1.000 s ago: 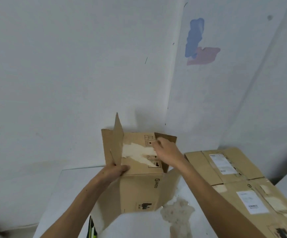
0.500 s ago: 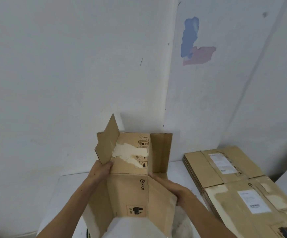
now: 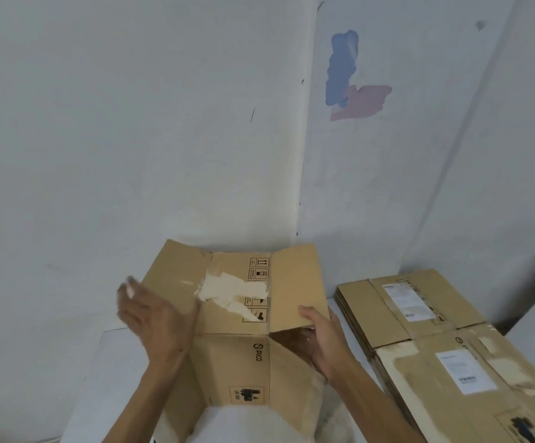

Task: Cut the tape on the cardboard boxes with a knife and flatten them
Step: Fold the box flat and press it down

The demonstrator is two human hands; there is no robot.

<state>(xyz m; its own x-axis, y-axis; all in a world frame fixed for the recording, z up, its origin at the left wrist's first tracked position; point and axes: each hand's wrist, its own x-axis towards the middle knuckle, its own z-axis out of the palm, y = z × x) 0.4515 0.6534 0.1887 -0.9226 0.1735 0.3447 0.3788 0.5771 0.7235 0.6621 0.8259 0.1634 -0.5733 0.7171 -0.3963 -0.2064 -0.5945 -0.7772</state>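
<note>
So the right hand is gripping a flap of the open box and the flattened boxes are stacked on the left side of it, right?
Not quite. The head view shows the flattened boxes stacked on the right side of the open box, not the left. The right hand does grip a flap of it.

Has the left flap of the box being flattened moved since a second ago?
Yes. The left flap has swung outward and down from upright, now lying almost flush with the torn panel; the left hand is off it.

Left hand [image 3: 151, 318] raised, fingers spread and straight, motion-blurred, grips nothing as far as blur allows; right hand [image 3: 322, 342] lower, thumb on top, fingers curled beneath in pinch; both forearms extended forward
</note>
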